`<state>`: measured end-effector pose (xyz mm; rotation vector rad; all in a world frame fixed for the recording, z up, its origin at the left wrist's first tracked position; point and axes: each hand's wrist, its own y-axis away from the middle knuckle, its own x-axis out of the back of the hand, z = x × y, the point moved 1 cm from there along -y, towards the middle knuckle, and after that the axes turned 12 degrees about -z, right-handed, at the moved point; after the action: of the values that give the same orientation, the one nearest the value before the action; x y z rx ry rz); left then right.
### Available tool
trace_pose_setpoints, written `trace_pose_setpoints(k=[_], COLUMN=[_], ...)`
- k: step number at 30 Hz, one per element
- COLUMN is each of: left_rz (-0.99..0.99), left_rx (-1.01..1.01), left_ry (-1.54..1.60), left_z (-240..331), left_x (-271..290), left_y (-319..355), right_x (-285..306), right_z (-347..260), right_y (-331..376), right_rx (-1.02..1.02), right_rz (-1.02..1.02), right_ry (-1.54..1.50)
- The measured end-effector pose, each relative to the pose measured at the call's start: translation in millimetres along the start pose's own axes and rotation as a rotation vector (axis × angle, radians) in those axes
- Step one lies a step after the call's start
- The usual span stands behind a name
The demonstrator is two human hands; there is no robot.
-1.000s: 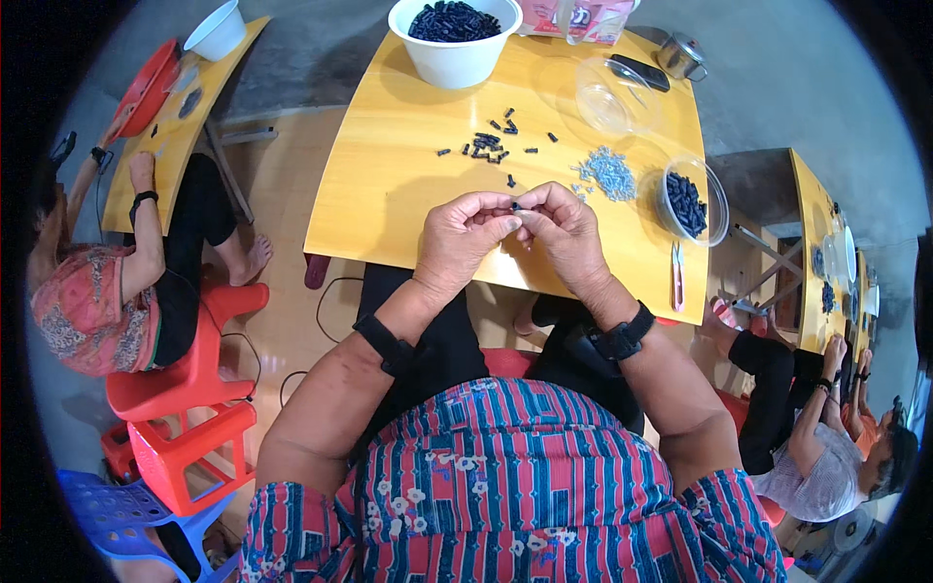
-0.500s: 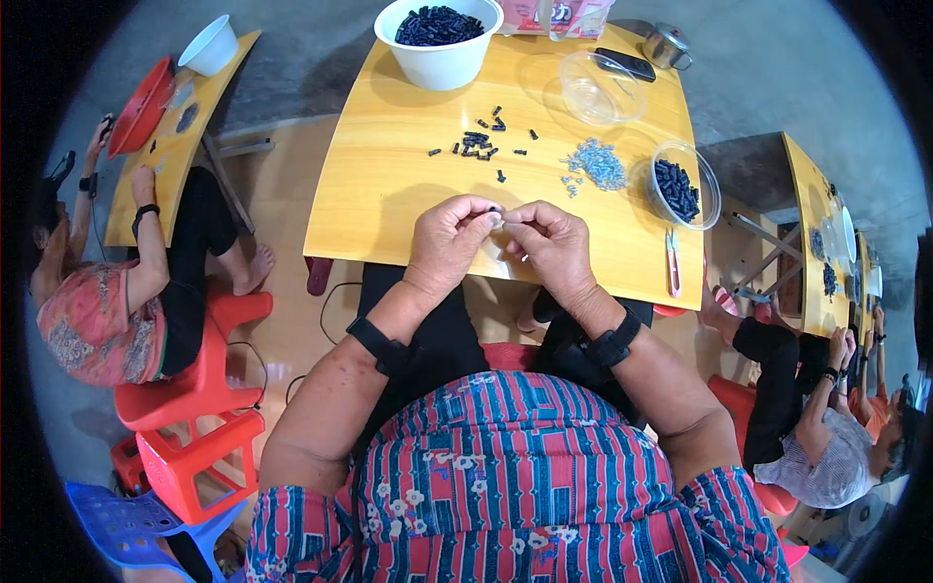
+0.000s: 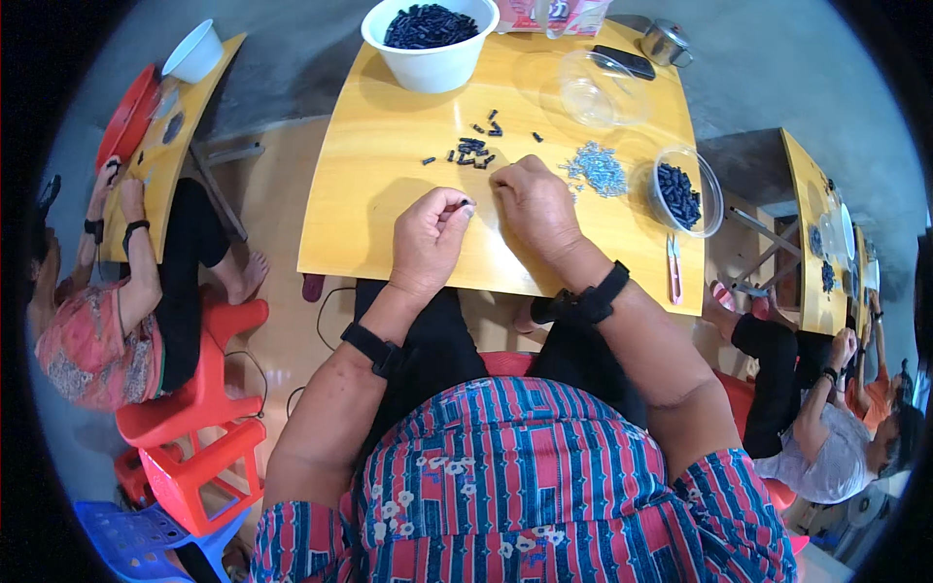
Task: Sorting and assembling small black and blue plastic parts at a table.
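Over the near part of the yellow table (image 3: pixel 369 233), my left hand (image 3: pixel 428 243) pinches a small black plastic piece (image 3: pixel 465 203) between thumb and forefinger. My right hand (image 3: pixel 537 206) reaches down to the tabletop, its fingers drawn together; whatever is at the fingertips is hidden. Just beyond both hands lies a loose group of short black plastic pieces (image 3: pixel 471 149). To the right of it is a heap of small clear bluish pieces (image 3: pixel 598 169). A clear bowl (image 3: pixel 716 209) at the right edge holds more black pieces.
A white tub (image 3: pixel 428 76) full of black pieces stands at the far side. Near the right edge lie snips (image 3: pixel 674 272) with pink handles. A clear container (image 3: pixel 588 97), a black phone-like object (image 3: pixel 624 63) and a metal mug (image 3: pixel 665 44) are farther back. People sit at side tables.
My hands have parted: the right one moved forward onto the table beside the loose black pieces. My left hand stayed near, slightly left, still pinching.
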<state>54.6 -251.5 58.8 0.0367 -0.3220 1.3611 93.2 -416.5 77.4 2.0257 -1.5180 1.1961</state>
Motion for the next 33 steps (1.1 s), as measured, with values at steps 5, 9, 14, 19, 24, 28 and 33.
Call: trace_pose_setpoints(k=[5, 9, 14, 19, 24, 28, 33], left_rz=[0.002, -0.006, -0.01, -0.029, -0.059, -0.031, -0.024], left_rx=[0.003, -0.012, -0.027, -0.057, -0.071, -0.072, -0.076], left_ry=[-0.037, -0.068, -0.123, -0.175, -0.16, -0.202, -0.183], left_z=[-3.5, -2.4, -3.5, -0.3, 3.9, 0.2, 1.2], left_x=[3.1, 3.1, -1.1, -3.9, -7.6, -6.9, -6.3], left_y=[1.1, 1.7, 0.8, 5.8, 0.9, 1.6, -0.2], right_x=[-0.4, 1.3, 1.7, 36.4, 133.9, 187.9, 215.3], right_z=[-4.5, -12.5, -6.3, -1.6, 29.7, 58.7, 125.7], right_y=[2.0, 9.3, 29.0, 48.1, 72.9, 108.2, 161.0], right_rx=[0.11, 0.058, 0.122, 0.124, 0.065, -0.186, -0.441], right_rz=[-0.116, -0.208, -0.206, -0.056, 0.382, 0.585, 0.564], right_ry=[0.278, 0.353, 0.423, 0.224, 0.391, 0.41, 0.512])
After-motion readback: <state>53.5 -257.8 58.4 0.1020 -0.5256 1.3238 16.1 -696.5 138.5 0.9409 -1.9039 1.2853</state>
